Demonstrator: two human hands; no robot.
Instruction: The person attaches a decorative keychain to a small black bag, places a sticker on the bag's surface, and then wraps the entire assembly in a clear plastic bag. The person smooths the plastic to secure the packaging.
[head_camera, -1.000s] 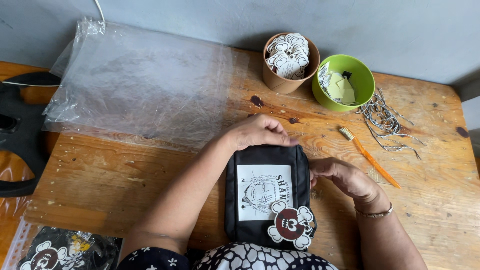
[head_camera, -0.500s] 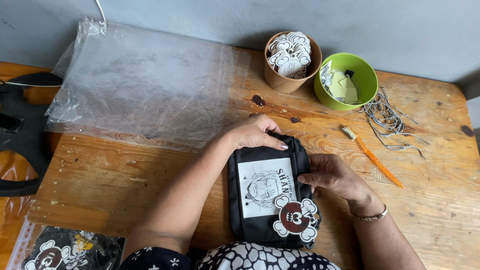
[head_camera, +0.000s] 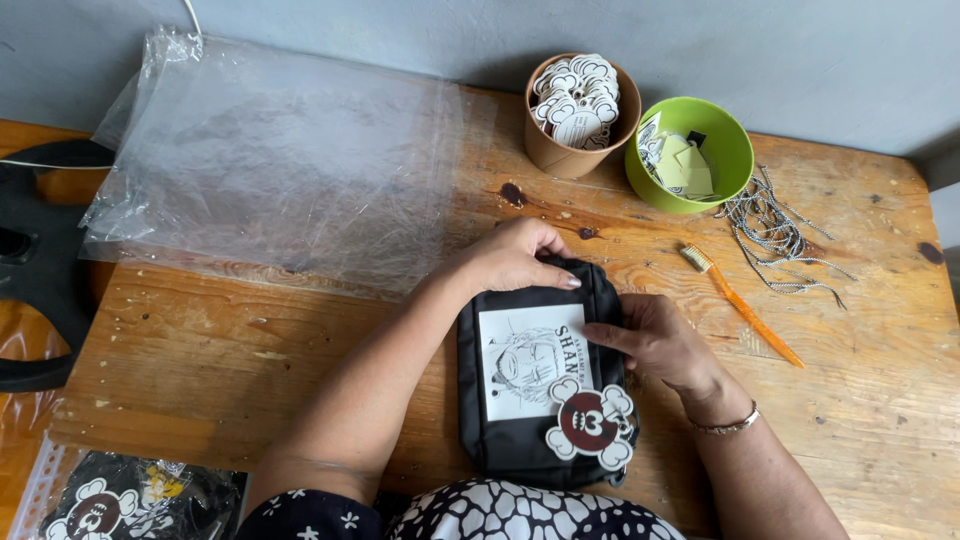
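Since a moment ago, our right hand (head_camera: 655, 340) has slid onto the black pouch (head_camera: 540, 375), which lies flat on the tabletop (head_camera: 250, 350) before us. Our left hand (head_camera: 515, 255) curls its fingers (head_camera: 560, 280) over the pouch's top edge; our right fingers (head_camera: 605, 335) press its white panel, near the skull tag (head_camera: 590, 425).

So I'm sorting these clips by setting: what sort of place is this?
Probably a small packing bench: a worn wooden table with a stack of clear plastic bags, a cup of shaped paper tags and loose strings.
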